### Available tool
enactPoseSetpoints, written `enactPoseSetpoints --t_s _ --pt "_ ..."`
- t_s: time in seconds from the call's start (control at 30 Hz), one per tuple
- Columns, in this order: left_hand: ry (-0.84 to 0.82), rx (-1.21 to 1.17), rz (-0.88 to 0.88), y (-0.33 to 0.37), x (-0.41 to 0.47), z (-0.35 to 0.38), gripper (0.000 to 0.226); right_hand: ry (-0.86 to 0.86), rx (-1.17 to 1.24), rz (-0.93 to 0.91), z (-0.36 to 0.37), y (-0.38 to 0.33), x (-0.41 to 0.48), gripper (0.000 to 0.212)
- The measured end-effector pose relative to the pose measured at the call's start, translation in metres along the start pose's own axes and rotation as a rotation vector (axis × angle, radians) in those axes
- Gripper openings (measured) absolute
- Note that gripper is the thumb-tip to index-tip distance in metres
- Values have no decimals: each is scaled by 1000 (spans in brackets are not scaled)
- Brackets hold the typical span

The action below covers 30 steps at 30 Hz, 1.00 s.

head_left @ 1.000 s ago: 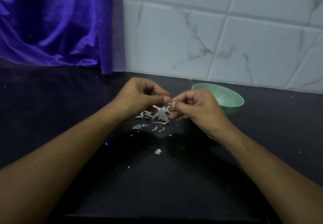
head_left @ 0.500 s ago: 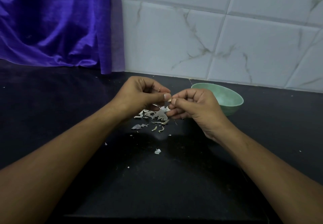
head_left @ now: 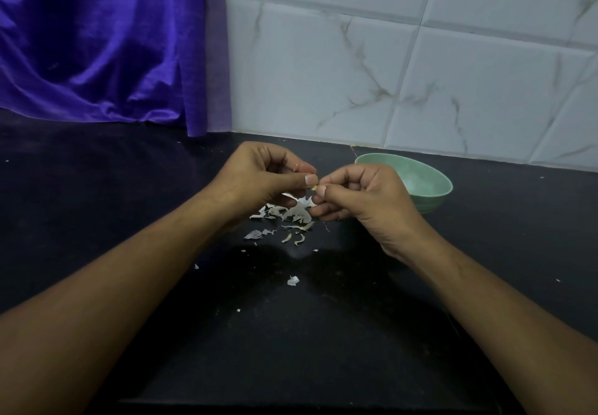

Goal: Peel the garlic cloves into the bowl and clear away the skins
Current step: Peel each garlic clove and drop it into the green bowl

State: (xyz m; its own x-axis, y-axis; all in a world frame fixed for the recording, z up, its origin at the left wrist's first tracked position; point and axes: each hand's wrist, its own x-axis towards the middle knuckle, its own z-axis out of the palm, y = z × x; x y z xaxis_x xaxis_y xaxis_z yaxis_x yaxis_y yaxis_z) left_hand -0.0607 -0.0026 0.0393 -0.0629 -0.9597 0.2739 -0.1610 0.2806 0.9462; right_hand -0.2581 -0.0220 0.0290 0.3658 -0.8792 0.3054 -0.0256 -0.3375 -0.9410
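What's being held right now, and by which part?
A garlic clove, pinched between the thumb and forefinger tips of both hands: left hand on its left end, right hand on its right end. Most of it is hidden.

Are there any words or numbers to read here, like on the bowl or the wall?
None: no words, numbers or signs on the bowl, tiles, curtain or counter. The clove that the left hand and right hand pinch is bare too.

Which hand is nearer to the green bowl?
Right. The right hand is beside the green bowl, covering part of its rim; the left hand is farther left. Both pinch a garlic clove.
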Motion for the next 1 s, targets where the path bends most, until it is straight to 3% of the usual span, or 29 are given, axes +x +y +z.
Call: enactPoseSetpoints --t_s 1.0 --pt "34 -259 -107 4 -4 11 12 58 -111 -118 1 1 1 3"
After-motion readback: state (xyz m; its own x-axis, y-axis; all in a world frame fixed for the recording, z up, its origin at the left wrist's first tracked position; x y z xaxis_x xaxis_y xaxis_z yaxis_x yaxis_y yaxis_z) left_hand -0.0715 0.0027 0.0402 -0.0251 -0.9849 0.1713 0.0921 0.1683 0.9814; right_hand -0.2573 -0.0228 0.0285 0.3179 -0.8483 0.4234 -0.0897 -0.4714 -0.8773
